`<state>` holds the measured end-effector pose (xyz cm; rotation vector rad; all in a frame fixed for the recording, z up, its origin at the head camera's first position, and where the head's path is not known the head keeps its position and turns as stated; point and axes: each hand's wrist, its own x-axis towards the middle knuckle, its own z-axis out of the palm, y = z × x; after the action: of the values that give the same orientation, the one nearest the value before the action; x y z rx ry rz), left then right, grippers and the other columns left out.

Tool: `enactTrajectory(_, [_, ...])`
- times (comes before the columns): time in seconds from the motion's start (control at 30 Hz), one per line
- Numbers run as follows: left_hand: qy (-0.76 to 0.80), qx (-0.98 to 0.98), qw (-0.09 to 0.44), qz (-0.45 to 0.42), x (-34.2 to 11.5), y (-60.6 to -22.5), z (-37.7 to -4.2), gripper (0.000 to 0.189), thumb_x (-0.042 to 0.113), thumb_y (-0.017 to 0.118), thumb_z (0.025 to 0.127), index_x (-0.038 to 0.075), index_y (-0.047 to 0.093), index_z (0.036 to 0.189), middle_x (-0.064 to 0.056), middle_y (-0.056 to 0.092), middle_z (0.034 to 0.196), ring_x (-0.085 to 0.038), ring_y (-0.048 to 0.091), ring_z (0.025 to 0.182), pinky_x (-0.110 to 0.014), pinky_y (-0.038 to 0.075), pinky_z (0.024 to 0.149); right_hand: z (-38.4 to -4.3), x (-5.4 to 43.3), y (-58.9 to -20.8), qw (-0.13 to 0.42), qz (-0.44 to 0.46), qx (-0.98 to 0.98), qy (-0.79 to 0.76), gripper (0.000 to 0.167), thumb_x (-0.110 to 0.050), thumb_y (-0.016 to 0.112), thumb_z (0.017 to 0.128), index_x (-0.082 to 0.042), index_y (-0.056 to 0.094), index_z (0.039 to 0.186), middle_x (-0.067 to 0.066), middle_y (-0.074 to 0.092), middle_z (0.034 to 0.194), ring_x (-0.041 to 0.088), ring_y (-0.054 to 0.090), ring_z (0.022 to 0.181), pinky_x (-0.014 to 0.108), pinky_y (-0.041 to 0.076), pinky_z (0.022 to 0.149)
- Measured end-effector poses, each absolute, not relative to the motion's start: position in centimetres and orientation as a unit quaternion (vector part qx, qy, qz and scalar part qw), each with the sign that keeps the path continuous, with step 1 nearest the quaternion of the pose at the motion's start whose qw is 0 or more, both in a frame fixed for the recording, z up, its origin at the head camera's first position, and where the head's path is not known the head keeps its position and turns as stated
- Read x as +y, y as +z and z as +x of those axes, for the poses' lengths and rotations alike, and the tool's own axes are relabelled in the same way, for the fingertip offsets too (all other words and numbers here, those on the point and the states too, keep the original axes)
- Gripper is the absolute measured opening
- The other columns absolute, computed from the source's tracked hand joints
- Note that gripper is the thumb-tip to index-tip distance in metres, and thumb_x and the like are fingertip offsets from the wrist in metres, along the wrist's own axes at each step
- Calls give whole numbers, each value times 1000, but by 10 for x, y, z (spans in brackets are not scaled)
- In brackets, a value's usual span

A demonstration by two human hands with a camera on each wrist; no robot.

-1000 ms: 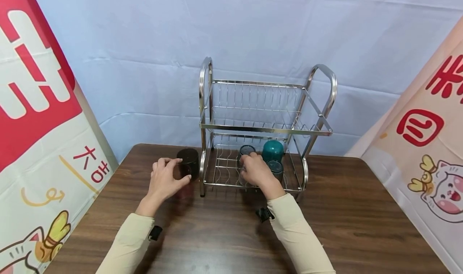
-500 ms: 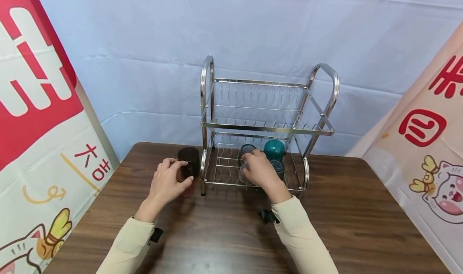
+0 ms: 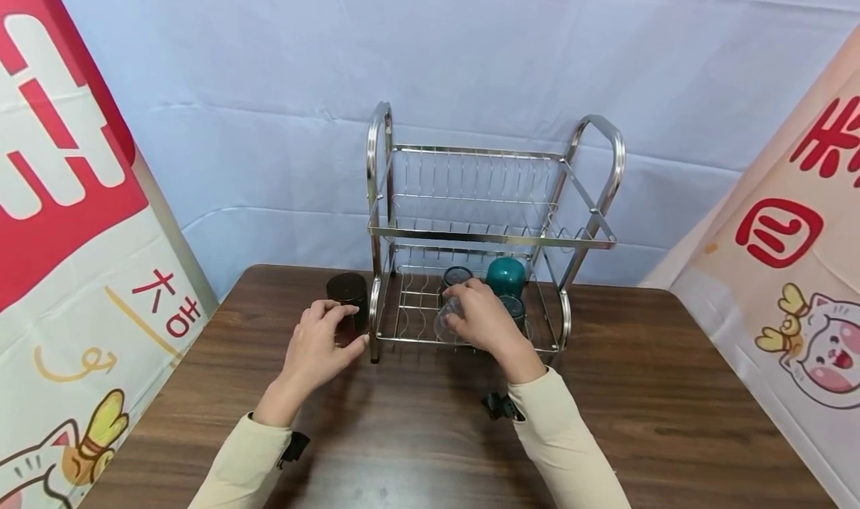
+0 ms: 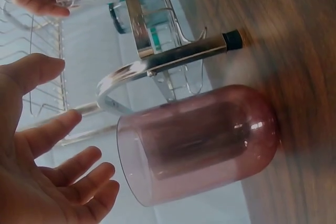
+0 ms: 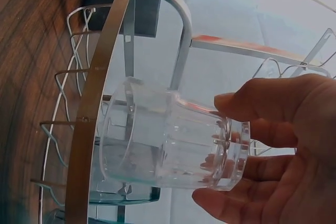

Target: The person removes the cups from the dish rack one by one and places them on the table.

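My right hand is at the front of the dish rack's lower shelf. Thumb and fingers hold a clear glass near its base, rim downward, as the right wrist view shows. At the rack's left, my left hand has its fingers spread and slightly bent above a pink transparent glass. That glass stands upright on the table, its open rim facing the left palm; a gap shows between fingertips and rim in the left wrist view. A dark brown cup stands behind it.
The two-tier metal dish rack stands on the brown wooden table. On its lower shelf are a teal cup, a dark-rimmed glass and a bluish glass. A pale cloth hangs behind.
My left hand has moved a little right and nearer me over the pink glass. My right hand has shifted slightly with the clear glass, more of which shows left of the fingers.
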<state>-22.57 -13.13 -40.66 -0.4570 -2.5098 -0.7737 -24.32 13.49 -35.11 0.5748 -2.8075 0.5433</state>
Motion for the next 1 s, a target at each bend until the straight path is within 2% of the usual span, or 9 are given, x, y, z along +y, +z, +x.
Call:
enactTrajectory(0.2, [-304,-903,245,-182,-127,-409,-221,43,28,77,72,9,66,109,-16,52,111,-35,48,99,-48,41,79,-236,136,-350,110,202,-951,208,33,-12,70,81,-3,65,112,18,56,111,31,54,101,45,46,82])
enactTrajectory(0.37, [-310,-897,254,-189,-123,-413,-218,44,28,77,71,8,66,108,-14,53,110,-33,48,102,-48,41,82,-231,138,-348,117,209,-944,226,32,-12,70,81,-3,65,111,15,57,108,29,55,97,44,47,80])
enactTrajectory(0.7, [-347,-876,267,-201,-111,-423,-215,42,26,76,71,10,67,109,-9,53,109,-27,49,102,-46,43,81,-223,141,-349,113,201,-937,263,34,-13,70,81,-4,64,113,14,58,109,29,55,96,45,46,79])
enactTrajectory(0.83, [-367,-858,287,-217,-106,-427,-215,44,24,76,71,9,66,111,-10,53,110,-25,48,104,-45,42,83,-220,141,-351,119,200,-931,282,32,-13,72,79,-6,65,110,12,59,106,27,55,91,42,46,75])
enactTrajectory(1.0, [-402,-829,316,-228,-101,-430,-215,45,20,78,69,9,65,111,-12,53,113,-23,47,107,-44,41,84,-219,141,-356,131,203,-920,310,30,-13,73,79,-8,66,107,9,60,105,27,55,93,46,44,78])
